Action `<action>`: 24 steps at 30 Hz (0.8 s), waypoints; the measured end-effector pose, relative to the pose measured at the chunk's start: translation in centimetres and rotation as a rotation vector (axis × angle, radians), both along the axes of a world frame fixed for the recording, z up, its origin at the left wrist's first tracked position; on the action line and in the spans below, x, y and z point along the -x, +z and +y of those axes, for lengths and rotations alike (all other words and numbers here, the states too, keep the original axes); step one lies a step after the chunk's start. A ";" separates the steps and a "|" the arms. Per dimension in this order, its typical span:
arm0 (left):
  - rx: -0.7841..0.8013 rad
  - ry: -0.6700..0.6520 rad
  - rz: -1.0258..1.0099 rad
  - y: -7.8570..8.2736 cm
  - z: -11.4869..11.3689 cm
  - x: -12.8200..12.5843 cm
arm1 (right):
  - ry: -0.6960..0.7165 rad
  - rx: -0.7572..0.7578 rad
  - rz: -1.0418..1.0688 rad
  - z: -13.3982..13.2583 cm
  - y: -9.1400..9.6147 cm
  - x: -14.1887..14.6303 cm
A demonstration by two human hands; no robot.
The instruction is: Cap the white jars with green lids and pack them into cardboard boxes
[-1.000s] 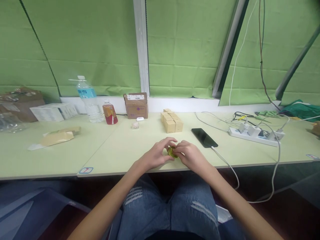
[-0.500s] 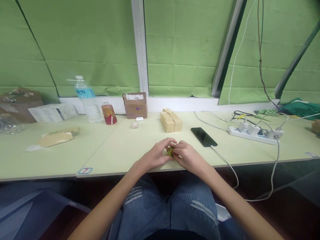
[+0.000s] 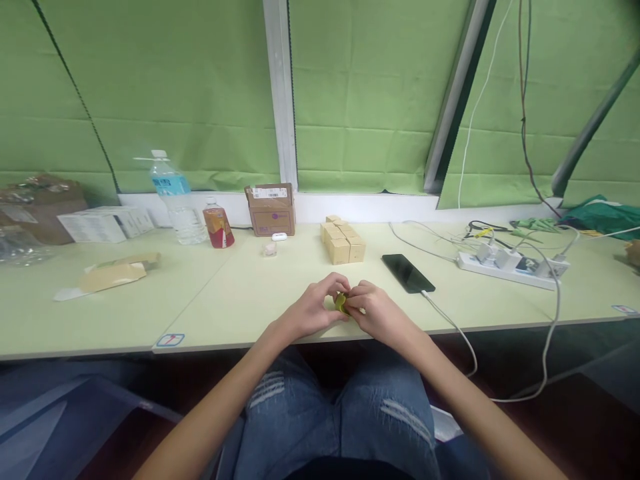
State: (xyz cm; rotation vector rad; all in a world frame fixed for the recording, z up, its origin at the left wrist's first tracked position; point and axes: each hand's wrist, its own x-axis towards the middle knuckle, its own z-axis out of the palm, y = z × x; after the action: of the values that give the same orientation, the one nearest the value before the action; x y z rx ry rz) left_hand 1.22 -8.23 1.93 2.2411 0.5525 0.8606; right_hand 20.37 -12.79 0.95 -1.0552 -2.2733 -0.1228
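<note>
Both of my hands meet over the front part of the pale green table [image 3: 235,300]. Between them is a small yellow-green object [image 3: 341,303], mostly hidden by fingers. My left hand [image 3: 313,310] curls round its left side and my right hand [image 3: 376,311] pinches its right side. I cannot make out what the object is. Just behind my hands stands a block of small tan boxes [image 3: 343,243].
A black phone [image 3: 408,273] on a white cable lies right of my hands. A power strip [image 3: 510,265] with plugs and wires sits far right. At the back left stand a water bottle [image 3: 173,197], a small red bottle [image 3: 217,226], a cardboard box [image 3: 271,209] and a flat tan packet [image 3: 113,275].
My fingers have shifted slightly around the yellow-green object and both hands have edged a little away from me. Nothing else on the table has moved.
</note>
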 end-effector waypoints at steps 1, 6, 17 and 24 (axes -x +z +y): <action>0.003 0.002 -0.007 0.0 0.0 0.0 | 0.002 0.003 0.007 0.0 0.1 0.0; 0.033 0.008 -0.058 0.1 0.3 0.2 | 0.015 0.005 0.064 0.0 0.3 0.2; 0.113 -0.021 -0.027 0.8 0.1 0.3 | 0.132 0.028 -0.084 -0.8 1.7 -0.9; 0.110 -0.040 -0.019 0.7 -0.2 0.0 | 0.083 0.000 -0.166 -0.9 1.7 -0.3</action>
State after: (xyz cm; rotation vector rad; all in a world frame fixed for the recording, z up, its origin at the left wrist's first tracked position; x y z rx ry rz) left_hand 1.22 -8.40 2.63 2.1355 0.5320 0.8111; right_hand 20.64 -13.69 2.67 -0.9807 -2.4618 -0.1821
